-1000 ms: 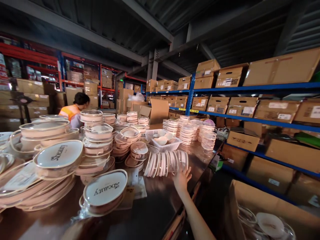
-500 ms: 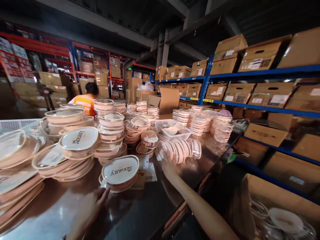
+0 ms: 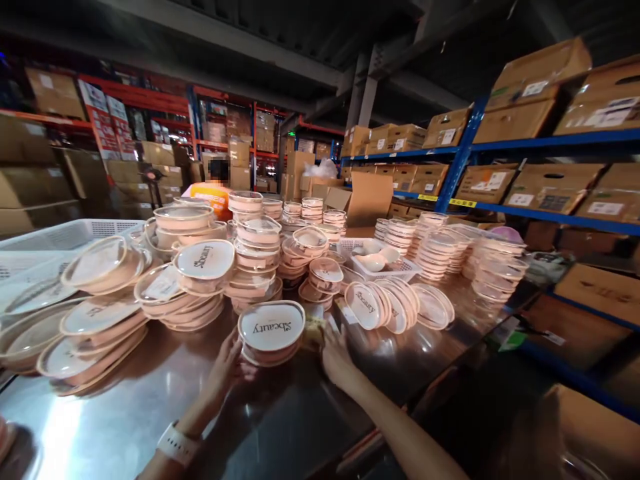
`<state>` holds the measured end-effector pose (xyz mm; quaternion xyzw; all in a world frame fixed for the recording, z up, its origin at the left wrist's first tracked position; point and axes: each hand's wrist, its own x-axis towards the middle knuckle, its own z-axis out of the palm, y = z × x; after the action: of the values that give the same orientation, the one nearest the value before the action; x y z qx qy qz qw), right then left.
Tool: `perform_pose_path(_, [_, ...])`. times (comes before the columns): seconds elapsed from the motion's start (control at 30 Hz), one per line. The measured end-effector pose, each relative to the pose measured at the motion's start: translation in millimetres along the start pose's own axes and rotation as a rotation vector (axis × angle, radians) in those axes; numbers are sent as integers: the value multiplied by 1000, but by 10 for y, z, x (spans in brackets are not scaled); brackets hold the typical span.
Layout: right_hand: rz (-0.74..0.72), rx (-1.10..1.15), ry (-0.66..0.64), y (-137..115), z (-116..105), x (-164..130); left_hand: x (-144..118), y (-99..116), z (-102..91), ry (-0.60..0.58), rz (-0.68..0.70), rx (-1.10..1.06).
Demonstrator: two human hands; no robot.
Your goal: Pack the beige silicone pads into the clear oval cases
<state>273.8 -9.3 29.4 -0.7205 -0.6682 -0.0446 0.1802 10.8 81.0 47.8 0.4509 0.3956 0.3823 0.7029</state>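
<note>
While it stands low in the middle of the frame on the shiny surface (image 3: pixel 125 407), the oval container (image 3: pixel 271 331) marked "Sbeauty" is touched at its left side by the left hand (image 3: pixel 226 371), fingers slightly spread; the right hand (image 3: pixel 336 357) rests just beside its right, fingers together; tilted lids (image 3: pixel 397 307) lie right of centre; pink stacks (image 3: pixel 250 253) stand behind.

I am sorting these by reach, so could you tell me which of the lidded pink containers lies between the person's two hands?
The front oval container, lid printed upside down, between left hand and right hand; all the others lie farther back.
</note>
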Motion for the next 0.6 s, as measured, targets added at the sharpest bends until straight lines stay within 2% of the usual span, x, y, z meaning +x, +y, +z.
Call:
perform_pose_path(0.13, [-1,213,107,-143,-74,225,41,-80,37,-65,-3,-80])
perform_pose_path(0.23, [-7,351,201,-412,-113,268,28,-119,38,-59,85,-135])
perform_pose_path(0.3, [-36,425,314,-592,-162,258,-4,-104,15,-57,141,-179])
perform_pose_path(0.33, [-86,454,374,-669,-199,258,-23,-86,-4,-57,150,-193])
perform_pose_path(0.4, [-276,475,445,-790,-287,289,-53,-42,-55,-57,150,-208])
perform_pose_path(0.5, [-552,436,410,-895,-366,432,-60,3,-149,-45,149,-195])
perform_pose_path(0.57, [-573,478,396,-932,-327,549,-47,11,-210,-19,185,-183])
perform_pose_path(0.6, [-518,533,416,-943,-278,596,-43,18,-237,-9,208,-178])
